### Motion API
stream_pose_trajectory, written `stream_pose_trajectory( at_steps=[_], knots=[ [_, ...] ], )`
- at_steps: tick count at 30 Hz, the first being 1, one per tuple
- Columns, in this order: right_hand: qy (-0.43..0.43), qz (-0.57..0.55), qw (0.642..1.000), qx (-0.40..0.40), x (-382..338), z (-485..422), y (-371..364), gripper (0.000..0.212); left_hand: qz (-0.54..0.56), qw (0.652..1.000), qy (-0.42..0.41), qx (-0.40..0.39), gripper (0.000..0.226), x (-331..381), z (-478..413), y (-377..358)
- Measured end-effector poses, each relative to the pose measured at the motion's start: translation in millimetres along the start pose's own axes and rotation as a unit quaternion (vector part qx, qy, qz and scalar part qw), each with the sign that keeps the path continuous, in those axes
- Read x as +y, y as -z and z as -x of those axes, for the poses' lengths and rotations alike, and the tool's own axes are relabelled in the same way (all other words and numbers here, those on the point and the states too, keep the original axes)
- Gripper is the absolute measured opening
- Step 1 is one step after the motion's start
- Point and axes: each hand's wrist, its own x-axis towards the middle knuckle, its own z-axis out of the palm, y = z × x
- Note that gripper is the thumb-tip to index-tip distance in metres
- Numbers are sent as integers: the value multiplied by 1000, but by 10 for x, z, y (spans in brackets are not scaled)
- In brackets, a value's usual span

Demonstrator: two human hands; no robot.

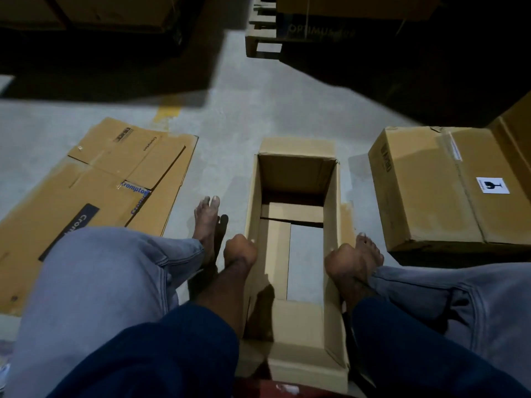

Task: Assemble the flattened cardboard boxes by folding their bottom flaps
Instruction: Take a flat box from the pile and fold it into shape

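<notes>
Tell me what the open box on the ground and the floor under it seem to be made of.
The open box looks like cardboard, probably corrugated: matte brown, with creased fold lines and stiff flaps. The floor seems to be bare concrete: dull grey and mottled, with no tile joints; a thin coating can't be ruled out.
</notes>
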Motion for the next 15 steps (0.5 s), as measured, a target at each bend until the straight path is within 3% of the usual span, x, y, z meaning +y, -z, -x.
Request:
stream_pose_trajectory(
  at_steps=[1,3,5,10,15],
  knots=[
    [19,42,998,-46,-511,759,386,59,-7,1000,-12,11,40,46,-48,74],
    [40,88,995,-26,-844,1080,513,40,2,999,-47,24,45,190,-30,355],
    [75,57,996,0,-1037,917,460,37,32,996,-82,25,47,371,-43,666],
    [148,-18,986,70,-1350,324,477,31,166,975,-146,8,33,467,-831,628],
    [167,-57,984,11,-1464,-2,488,53,197,969,-142,-34,46,496,-1228,697]
  ],
)
